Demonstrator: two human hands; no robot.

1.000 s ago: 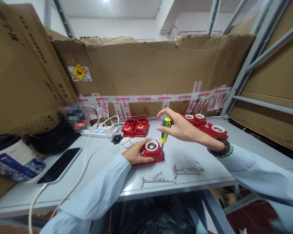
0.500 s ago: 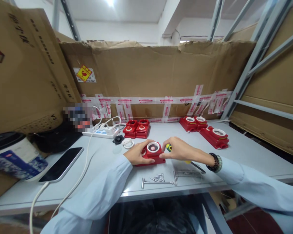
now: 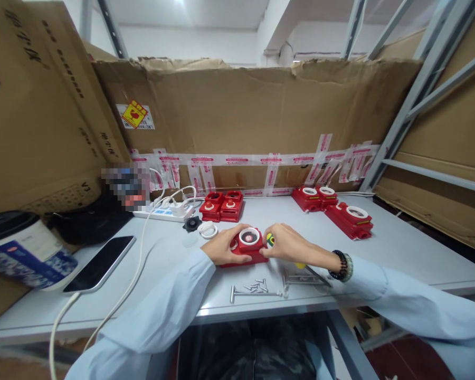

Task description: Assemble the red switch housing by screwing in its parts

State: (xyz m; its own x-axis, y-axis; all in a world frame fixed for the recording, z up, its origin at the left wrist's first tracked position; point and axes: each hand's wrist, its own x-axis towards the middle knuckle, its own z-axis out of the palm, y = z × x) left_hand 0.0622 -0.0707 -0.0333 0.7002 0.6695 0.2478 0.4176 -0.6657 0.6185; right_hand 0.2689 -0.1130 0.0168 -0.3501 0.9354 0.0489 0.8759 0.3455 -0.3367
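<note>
The right hand [image 3: 288, 243], forearm reaching in from the right, is curled around a screwdriver [image 3: 269, 240], its shaft pointing back under the wrist; the fingertips meet at the right end of a red housing [image 3: 255, 254]. The left hand [image 3: 224, 250], thumb on the near side, grasps the housing's left part. The housing lies on the table [image 3: 162, 282] between both hands, loose screws [image 3: 256, 286] nearer the front edge.

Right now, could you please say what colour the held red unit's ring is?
The ring is white, showing best in the head view.
</note>
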